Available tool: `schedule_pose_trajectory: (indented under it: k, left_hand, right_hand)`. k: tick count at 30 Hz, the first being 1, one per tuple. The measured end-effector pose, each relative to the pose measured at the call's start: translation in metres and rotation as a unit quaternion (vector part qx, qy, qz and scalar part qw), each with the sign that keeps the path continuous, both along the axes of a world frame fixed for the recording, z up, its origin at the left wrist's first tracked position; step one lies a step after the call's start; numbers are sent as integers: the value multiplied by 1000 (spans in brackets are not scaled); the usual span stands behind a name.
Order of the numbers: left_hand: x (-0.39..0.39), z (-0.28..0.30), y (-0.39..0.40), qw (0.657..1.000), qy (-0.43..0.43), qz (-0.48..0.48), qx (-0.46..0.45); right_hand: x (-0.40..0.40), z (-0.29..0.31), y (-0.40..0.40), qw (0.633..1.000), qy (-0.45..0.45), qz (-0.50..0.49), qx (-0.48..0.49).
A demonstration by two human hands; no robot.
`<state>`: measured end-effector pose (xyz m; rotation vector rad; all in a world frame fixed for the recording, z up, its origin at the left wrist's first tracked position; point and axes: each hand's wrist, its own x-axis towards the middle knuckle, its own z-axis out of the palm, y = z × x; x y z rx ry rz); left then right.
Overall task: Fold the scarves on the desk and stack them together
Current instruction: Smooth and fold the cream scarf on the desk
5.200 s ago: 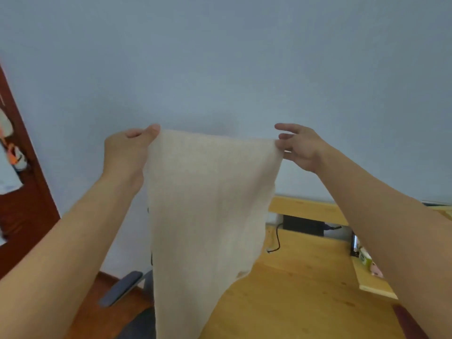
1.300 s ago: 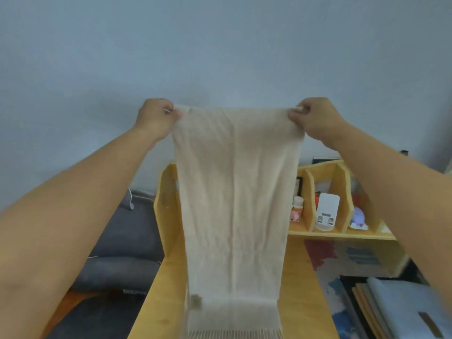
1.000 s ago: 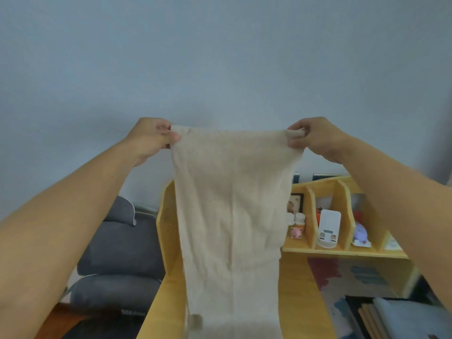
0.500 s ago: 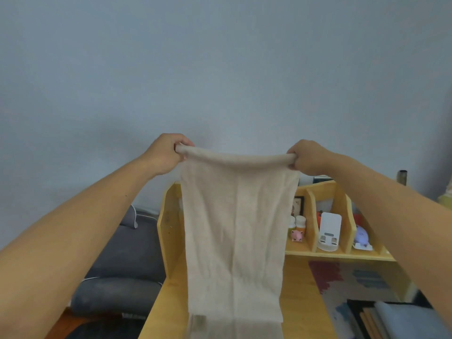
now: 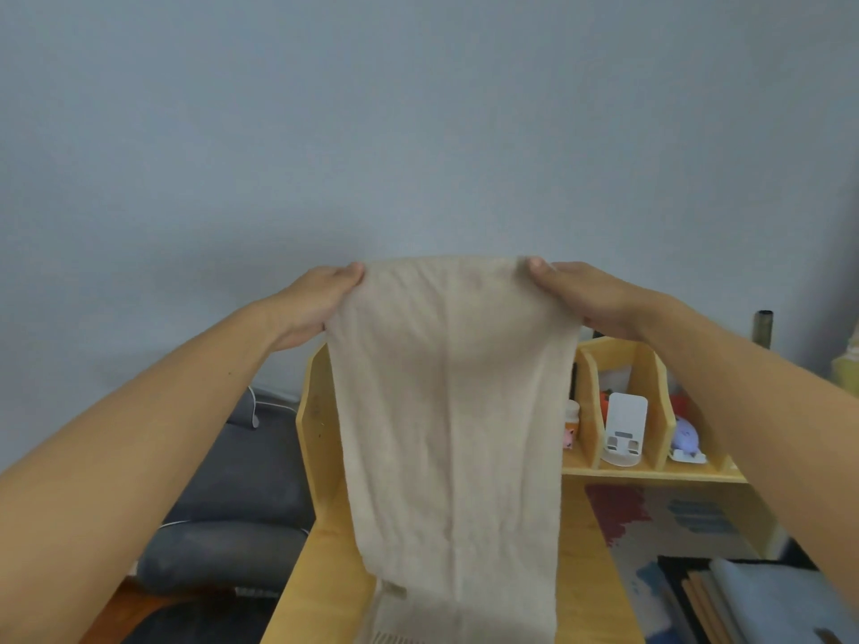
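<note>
Lowered toward the wooden desk (image 5: 320,574), my left hand (image 5: 316,302) and right hand (image 5: 590,297) each pinched a top corner of the hanging beige scarf (image 5: 453,425), ready, I judged, for laying flat.

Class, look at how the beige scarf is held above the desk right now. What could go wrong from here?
1. The left hand and right hand hold only the beige scarf's top edge, so a corner could slip.
2. Its hanging end may bunch on the desk, spoiling the fold.

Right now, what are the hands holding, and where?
Both hands, left and right, hold the beige scarf by its top corners.
</note>
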<state>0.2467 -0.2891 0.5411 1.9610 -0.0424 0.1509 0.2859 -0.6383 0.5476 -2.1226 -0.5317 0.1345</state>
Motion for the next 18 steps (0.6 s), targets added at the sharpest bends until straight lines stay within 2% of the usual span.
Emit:
schedule_pose_trajectory:
  k: [3, 6, 11, 15, 18]
  left_hand:
    - [6, 4, 10, 985, -63, 12, 160]
    - [7, 26, 13, 957, -82, 29, 278]
    - [19, 74, -7, 895, -137, 86, 415]
    - [28, 101, -22, 846, -165, 90, 499]
    - [30, 151, -23, 808, -185, 119, 546]
  right_hand:
    - [7, 4, -6, 992, -95, -37, -75]
    - [12, 20, -14, 979, -134, -42, -145]
    - [24, 64, -11, 955, -185, -68, -221]
    - [34, 91, 6, 924, -259, -112, -257]
    - [37, 133, 15, 898, -321, -148, -264]
